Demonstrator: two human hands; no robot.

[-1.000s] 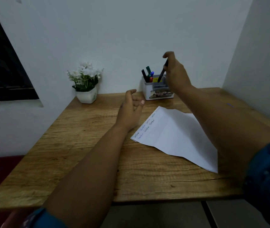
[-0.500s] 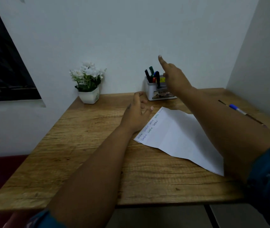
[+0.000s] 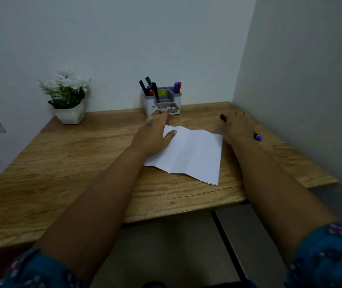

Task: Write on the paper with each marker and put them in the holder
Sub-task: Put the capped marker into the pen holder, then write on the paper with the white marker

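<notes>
The right hand point(image 3: 237, 126) lies over a blue-capped marker point(image 3: 257, 136) on the counter point(image 3: 62, 163); whether its grip has closed round the marker I cannot tell. The left hand point(image 3: 155, 132) rests flat, grip wide, on the paper point(image 3: 191, 154), left of the right hand. The holder point(image 3: 161, 100) stands beyond. A second ago the right hand was up at the holder with a marker.

Marker point(image 3: 257, 136) mostly under right hand point(image 3: 238, 125)
</notes>
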